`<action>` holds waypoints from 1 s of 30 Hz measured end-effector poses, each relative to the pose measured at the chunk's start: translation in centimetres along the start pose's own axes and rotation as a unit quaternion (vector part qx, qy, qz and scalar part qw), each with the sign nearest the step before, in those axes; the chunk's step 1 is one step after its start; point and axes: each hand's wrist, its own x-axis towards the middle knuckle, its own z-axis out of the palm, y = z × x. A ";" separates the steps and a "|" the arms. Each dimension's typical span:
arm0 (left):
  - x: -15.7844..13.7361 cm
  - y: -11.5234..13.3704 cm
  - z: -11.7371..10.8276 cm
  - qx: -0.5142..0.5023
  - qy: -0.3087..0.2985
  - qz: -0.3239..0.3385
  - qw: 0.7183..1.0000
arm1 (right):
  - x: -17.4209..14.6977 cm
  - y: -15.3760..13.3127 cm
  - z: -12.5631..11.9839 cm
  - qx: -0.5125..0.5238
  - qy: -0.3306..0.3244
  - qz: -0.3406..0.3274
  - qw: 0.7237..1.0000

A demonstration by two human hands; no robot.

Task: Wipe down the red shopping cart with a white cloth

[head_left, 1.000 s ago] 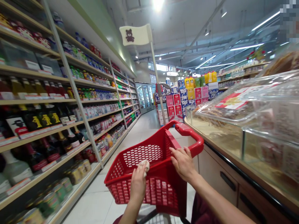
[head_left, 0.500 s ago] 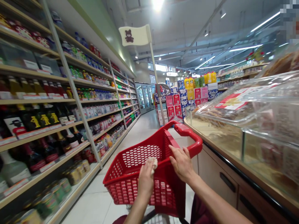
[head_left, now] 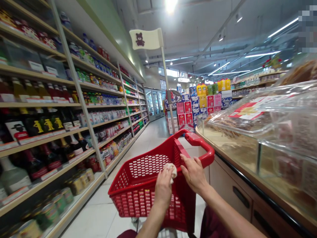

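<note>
L hand (head_left: 163, 190) holds cloth (head_left: 172, 170), prob soft/lt | R hand (head_left: 194, 173) on cart rim (head_left: 146, 185), closure unclear | rim prob stiff, hold there

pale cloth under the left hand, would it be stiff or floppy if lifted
The pale cloth is likely floppy, since it bunches at the left hand. It's probably light, being a small wad. Its uneven, crumpled shape makes rolling unlikely.

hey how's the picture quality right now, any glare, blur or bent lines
Head view: a ceiling light burns out to white, and the clear plastic packaging shows bright reflections; head view, lower left: the cans look soft, while the left hand and right hand look clearer; head view, left side: a shelf upright slants, perhaps from wide-lens distortion.
</note>
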 end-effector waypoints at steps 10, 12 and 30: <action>-6.3 -9.0 -3.2 0.132 0.033 -0.142 0.981 | -0.1 -0.6 0.2 -0.046 -0.024 -0.014 0.999; -6.2 -8.5 -3.0 0.126 0.026 -0.110 0.986 | -0.2 -0.6 0.2 -0.050 -0.028 -0.016 0.998; -8.2 -12.9 -5.2 0.136 0.018 -0.169 0.976 | -0.4 0.5 0.2 -0.069 -0.060 -0.054 0.994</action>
